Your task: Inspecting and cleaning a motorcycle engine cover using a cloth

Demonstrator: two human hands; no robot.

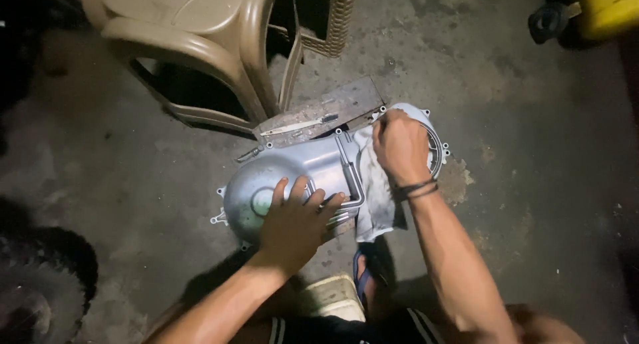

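Cover: silver cast-metal engine cover [303,168], smooth, rounded, lying on concrete floor [532,151].
Left hand [296,221]: palm down, fingers spread flat on cover, clasping nothing.
Right hand [399,148]: fisted around grey cloth [376,197], pressing it on cover.

No packages, labels, signs or screens show anywhere here (not near the fingers, nor farther out toward the edges of the view); 0 printed surfaces of any kind can be made out.
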